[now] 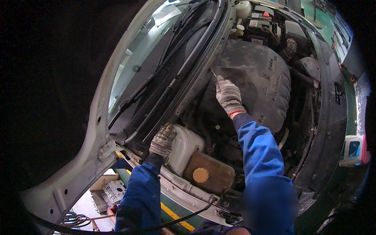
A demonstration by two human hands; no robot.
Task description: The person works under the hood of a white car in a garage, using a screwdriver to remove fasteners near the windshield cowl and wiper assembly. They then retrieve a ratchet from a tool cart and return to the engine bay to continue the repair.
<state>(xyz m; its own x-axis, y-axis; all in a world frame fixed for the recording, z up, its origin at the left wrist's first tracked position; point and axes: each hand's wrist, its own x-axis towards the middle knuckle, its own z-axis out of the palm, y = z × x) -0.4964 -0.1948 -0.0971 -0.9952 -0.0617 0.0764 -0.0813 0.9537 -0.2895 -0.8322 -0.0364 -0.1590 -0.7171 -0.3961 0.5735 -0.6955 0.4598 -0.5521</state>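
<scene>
My right hand (228, 93), in a striped knit glove with a red cuff edge, is closed on a thin metal tool (213, 72). The tool's far end meets the cowl edge (202, 69) at the rear of the engine bay, beside the black plastic engine cover (249, 67). My left hand (163, 140), in a like glove, rests at the near end of the cowl, against a whitish plastic reservoir (188, 144). Its fingers are partly hidden, and whether it grips anything does not show.
A brown tank with a round cap (201, 175) lies by the near fender. Wiper arms (173, 55) cross the windshield base beside a spring-wrapped rod (154, 110). The raised hood's hinge side (97, 123) stands left. A black cable (188, 216) hangs over the fender; the battery (260, 25) sits far off.
</scene>
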